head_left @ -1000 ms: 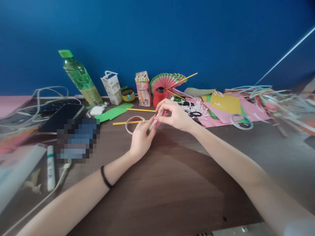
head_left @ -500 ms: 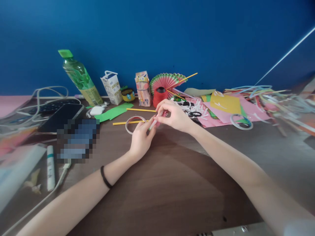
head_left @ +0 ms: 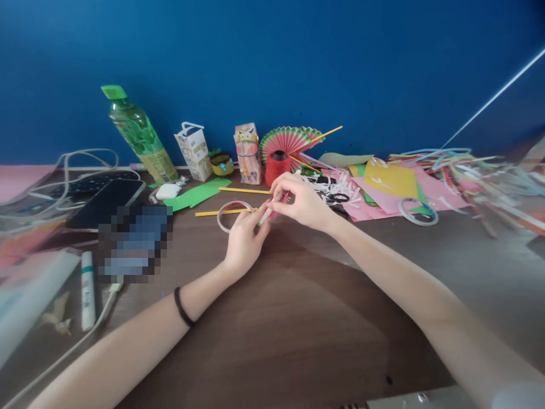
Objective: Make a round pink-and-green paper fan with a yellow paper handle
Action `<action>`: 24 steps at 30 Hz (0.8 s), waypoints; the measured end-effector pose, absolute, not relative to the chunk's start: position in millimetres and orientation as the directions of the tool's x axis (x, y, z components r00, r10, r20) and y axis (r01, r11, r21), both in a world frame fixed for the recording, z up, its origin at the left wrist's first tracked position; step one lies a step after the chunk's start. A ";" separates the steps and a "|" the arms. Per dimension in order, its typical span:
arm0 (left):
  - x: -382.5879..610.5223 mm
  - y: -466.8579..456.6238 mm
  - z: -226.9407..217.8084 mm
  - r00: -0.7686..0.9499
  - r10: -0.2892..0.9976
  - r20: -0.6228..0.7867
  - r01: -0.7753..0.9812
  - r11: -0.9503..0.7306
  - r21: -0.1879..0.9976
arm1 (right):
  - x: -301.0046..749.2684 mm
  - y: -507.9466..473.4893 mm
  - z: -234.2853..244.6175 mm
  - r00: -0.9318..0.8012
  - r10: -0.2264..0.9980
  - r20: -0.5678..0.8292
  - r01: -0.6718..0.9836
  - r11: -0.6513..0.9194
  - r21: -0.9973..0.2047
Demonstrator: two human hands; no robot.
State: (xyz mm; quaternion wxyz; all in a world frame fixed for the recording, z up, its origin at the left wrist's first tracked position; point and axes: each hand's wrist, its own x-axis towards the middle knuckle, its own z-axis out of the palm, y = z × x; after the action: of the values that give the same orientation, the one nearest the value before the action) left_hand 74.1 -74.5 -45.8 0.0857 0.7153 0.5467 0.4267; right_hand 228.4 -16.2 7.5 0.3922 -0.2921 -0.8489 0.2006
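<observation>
Between my two hands is a small folded piece of paper (head_left: pixel 265 216), pale pink to white with a bit of green at its lower end. My left hand (head_left: pixel 244 241) pinches its near end between thumb and fingers. At the upper end my right hand (head_left: pixel 300 201) is closed, fingertips pressed on the same paper; a pinkish part shows under those fingers. Most of the piece is hidden. Just left of the paper lies a tape roll (head_left: pixel 219 218) over a yellow stick (head_left: pixel 206 214). Behind my right hand stands a red thread spool (head_left: pixel 276 168), with a pink-and-green pleated paper fan (head_left: pixel 283 139) behind it.
A green-capped bottle (head_left: pixel 138 136), a white carton (head_left: pixel 193 150) and a decorated carton (head_left: pixel 247 156) stand along the blue wall. Black-handled scissors (head_left: pixel 339 197), paper scraps (head_left: pixel 349 187) and another tape roll (head_left: pixel 404 217) lie right. Phones, a marker (head_left: pixel 87 289) and cables are left.
</observation>
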 end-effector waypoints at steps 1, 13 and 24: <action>74.1 -74.6 -45.7 0.037 0.857 0.514 0.712 -0.384 0.588 | 228.2 -16.3 7.3 -0.521 0.651 0.552 0.342 0.752 -0.564; 75.1 -75.1 -44.2 0.024 0.877 0.480 0.717 -0.350 0.603 | 227.4 -17.1 5.0 -0.546 0.665 0.510 0.403 0.742 -0.536; 74.4 -74.5 -46.1 0.021 0.883 0.469 0.720 -0.339 0.606 | 224.0 -24.2 8.6 -0.517 0.763 0.387 0.500 0.637 -0.588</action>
State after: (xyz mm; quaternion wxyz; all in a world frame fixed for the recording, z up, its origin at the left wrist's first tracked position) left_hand 74.4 -74.5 -46.1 0.0992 0.7075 0.5664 0.4109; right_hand 224.0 -24.2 8.6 0.3199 -0.3731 -0.8461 0.2062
